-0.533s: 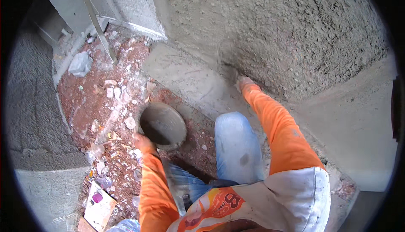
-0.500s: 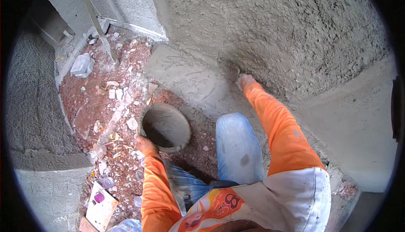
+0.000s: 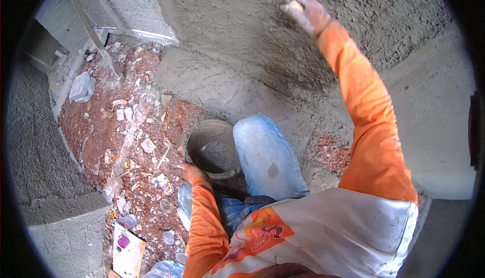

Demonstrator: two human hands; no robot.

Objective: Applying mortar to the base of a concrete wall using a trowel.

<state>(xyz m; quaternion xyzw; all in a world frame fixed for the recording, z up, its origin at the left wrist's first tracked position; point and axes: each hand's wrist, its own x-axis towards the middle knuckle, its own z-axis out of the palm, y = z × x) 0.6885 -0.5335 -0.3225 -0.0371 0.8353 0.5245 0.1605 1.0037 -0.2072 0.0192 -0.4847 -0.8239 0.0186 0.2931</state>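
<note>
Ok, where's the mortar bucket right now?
In the head view, the bucket sits low and centre-left on the rubble-strewn floor, against the bent knee, with the left hand on its near rim.

Building site: wet-plastered wall, rubble.

Orange long sleeves, blue jeans, and a white vest (orange-patterned, dirt-smudged).

Rubble crowds the bucket's left; knee blocks its right.
</note>
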